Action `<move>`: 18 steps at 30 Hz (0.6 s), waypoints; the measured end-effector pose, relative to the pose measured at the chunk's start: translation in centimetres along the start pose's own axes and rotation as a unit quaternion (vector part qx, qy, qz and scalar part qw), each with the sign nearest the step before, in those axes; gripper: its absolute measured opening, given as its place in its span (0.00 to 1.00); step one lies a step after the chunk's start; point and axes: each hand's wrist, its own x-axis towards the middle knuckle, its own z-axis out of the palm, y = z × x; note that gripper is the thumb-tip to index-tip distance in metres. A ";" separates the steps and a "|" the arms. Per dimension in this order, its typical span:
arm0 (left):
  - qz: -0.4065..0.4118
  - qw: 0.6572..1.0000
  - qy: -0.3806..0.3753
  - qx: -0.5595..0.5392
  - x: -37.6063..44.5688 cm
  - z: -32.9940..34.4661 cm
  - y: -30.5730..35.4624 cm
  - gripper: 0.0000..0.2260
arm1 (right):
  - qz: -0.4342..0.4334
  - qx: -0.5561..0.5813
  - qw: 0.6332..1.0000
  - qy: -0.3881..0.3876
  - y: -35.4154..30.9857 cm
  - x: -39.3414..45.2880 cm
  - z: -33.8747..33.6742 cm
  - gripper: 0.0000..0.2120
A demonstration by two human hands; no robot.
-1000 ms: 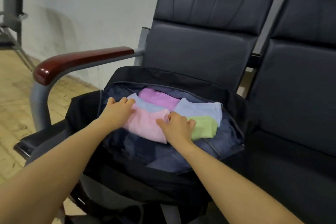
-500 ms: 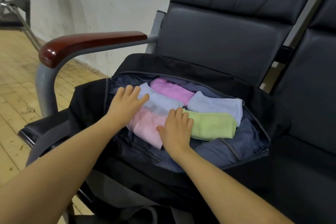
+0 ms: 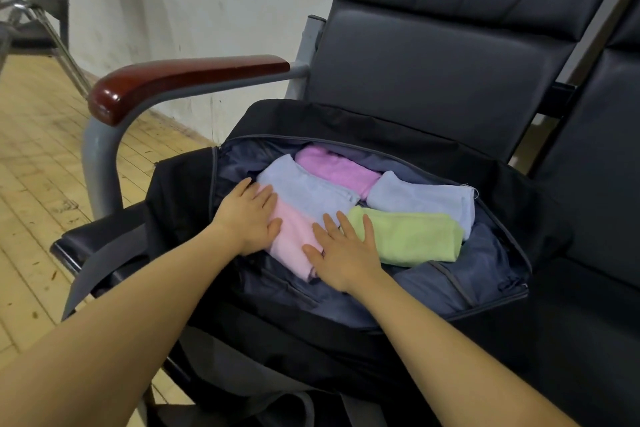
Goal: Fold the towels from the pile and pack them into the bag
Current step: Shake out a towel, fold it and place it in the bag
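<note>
Both hands flat, fingers straight: left hand (image 3: pixel 247 218) presses the pink towel (image 3: pixel 292 239), right hand (image 3: pixel 341 250) spans pink and green towel (image 3: pixel 412 236). All lie in the open black bag (image 3: pixel 346 121) on the chair seat (image 3: pixel 93 239), with two blue towels (image 3: pixel 304 187) and a purple towel (image 3: pixel 337 168) behind, armrest (image 3: pixel 180 78) at left.

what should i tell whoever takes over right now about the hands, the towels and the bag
Left hand: open, flat, pressing the folded pale pink towel.
Right hand: open, flat, palm on the same pink towel, fingers reaching onto the folded light green towel.
Inside the open black fabric bag, on the black padded chair seat: also two folded pale blue towels and a folded lilac towel.
Done: five towels folded and packed.
Left: no towel pile in view, so check for more; the bag's zip is open.
</note>
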 end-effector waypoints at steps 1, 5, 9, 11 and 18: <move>0.003 1.000 -0.004 -0.003 0.3 0.2 -0.2 0.28 | 0.004 0.002 1.000 -0.005 0.0 0.2 0.1 0.28; -0.001 0.999 -0.043 -0.003 0.2 -0.2 -0.3 0.28 | 0.014 0.021 0.999 -0.025 0.1 0.5 0.4 0.29; -0.020 0.997 -0.042 -0.059 -0.5 -1.9 0.8 0.24 | 0.013 0.041 0.998 -0.047 0.7 -0.2 -0.9 0.28; -0.018 0.996 0.005 -0.091 -1.3 -3.0 1.4 0.22 | 0.017 0.059 0.997 -0.039 1.3 -1.0 -1.9 0.28; 0.027 0.979 0.111 -0.171 -5.1 -9.4 6.1 0.21 | 0.026 0.069 0.990 0.120 5.0 -8.3 -5.0 0.22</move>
